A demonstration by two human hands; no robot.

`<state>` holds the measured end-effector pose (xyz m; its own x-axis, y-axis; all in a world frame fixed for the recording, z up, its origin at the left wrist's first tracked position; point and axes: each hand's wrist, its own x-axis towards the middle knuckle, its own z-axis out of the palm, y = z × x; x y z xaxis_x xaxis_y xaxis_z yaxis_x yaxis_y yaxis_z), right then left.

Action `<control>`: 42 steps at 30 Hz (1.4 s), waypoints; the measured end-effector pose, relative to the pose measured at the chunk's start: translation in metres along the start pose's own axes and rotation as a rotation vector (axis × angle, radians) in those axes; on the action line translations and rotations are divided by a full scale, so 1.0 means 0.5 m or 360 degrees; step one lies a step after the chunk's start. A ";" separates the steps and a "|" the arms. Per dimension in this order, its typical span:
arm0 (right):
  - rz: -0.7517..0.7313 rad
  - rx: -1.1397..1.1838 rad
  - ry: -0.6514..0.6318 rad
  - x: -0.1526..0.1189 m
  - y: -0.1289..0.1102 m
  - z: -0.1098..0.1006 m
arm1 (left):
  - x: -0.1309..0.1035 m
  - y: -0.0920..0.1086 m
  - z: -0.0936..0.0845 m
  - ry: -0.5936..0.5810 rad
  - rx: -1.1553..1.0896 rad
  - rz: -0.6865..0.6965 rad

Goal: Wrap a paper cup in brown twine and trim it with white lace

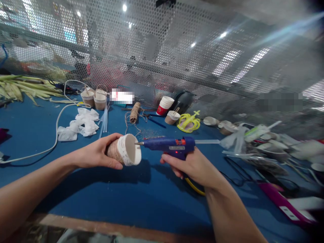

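Note:
My left hand [97, 152] is wrapped round a small cup [123, 151] with a brown, twine-like body and a white patterned band at the rim. The cup lies tilted on its side in the air, its mouth facing right. My right hand [191, 165] grips the handle of a blue glue gun [167, 144] with a red light lit and a clear glue stick [208, 141] out of its back. Its metal tip points left, at the cup's rim; whether it touches cannot be told.
Behind stand two brown cups [100, 100], a twine spool [135, 112], red-white cups [165, 105] and a yellow crown-shaped piece [188, 122]. White cloth [82, 125] lies left. Plastic bags, cords and a magenta power strip [283, 204] crowd the right. A perforated metal screen [152, 50] closes the back.

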<state>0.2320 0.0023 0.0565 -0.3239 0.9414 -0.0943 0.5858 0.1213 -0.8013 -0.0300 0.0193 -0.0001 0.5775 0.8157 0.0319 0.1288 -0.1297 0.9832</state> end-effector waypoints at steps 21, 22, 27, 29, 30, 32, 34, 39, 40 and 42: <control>0.0022 0.0035 -0.0121 -0.001 0.007 -0.008 | -0.009 0.001 -0.001 -0.0381 -0.0667 -0.0158; 0.0049 0.0012 -0.0128 -0.003 0.008 -0.007 | -0.008 0.001 -0.002 -0.0370 -0.0660 -0.0152; 0.0039 0.0062 -0.0144 -0.007 0.004 -0.008 | -0.010 0.003 -0.005 -0.0372 -0.0561 -0.0178; 0.0016 0.0099 -0.0135 -0.004 0.004 -0.009 | -0.011 0.002 -0.007 -0.0377 -0.0518 -0.0179; 0.0019 0.0104 -0.0143 -0.002 0.004 -0.009 | -0.011 0.002 -0.008 -0.0371 -0.0502 -0.0174; 0.0052 0.0104 -0.0183 -0.002 0.005 -0.009 | -0.011 0.000 -0.010 -0.0339 -0.0477 -0.0162; 0.0101 0.0102 -0.0235 -0.004 0.006 -0.008 | -0.009 -0.002 -0.010 -0.0272 -0.0417 -0.0141; 0.0219 0.0045 -0.0235 -0.018 -0.001 -0.004 | -0.003 -0.006 -0.008 -0.0079 -0.0094 -0.0012; 0.0229 0.0036 -0.0229 -0.019 -0.002 -0.004 | -0.002 -0.007 -0.008 -0.0040 -0.0031 0.0029; 0.0228 0.0040 -0.0234 -0.020 -0.003 -0.004 | 0.001 -0.010 -0.006 0.0052 0.0125 0.0125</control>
<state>0.2361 -0.0066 0.0597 -0.3442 0.8923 -0.2921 0.6156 -0.0204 -0.7878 -0.0328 0.0219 -0.0043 0.5619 0.8191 0.1157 0.1474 -0.2368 0.9603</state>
